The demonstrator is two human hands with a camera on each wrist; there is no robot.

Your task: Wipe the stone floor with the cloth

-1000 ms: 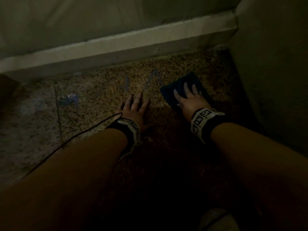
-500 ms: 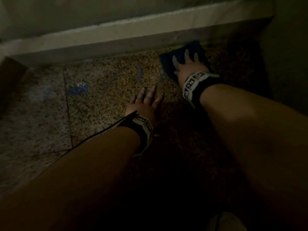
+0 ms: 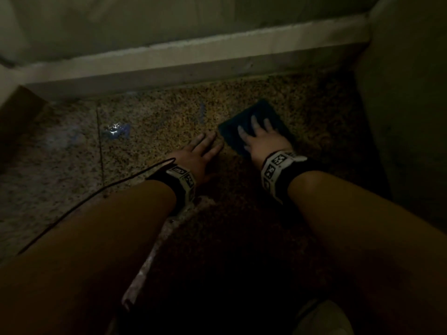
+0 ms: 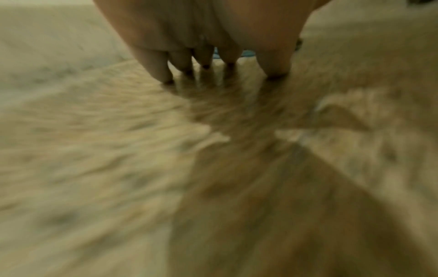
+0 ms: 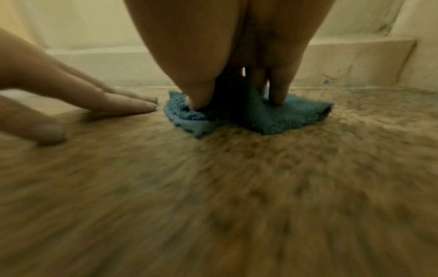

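A folded blue cloth [image 3: 254, 117] lies on the speckled stone floor [image 3: 164, 126], a little short of the pale step. My right hand [image 3: 262, 136] lies flat on it with straight, spread fingers pressing down. From the right wrist, the cloth [image 5: 284, 116] bunches under my fingertips [image 5: 277, 93]. My left hand [image 3: 198, 153] rests flat on the bare floor just left of the cloth, fingers straight. The same left hand [image 5: 106, 101] shows in the right wrist view beside the cloth. My left fingers [image 4: 206, 58] touch the stone [image 4: 94, 150] in the blurred left wrist view.
A pale raised step [image 3: 193, 61] runs along the far edge of the floor. A wall [image 3: 408, 105] closes the right side. A wet bluish glint [image 3: 115, 129] sits near a tile joint on the left. A thin black cable [image 3: 96, 194] trails from my left wrist.
My right hand drew the cloth back from the foot of the step toward me. The left hand stayed flat on the floor.
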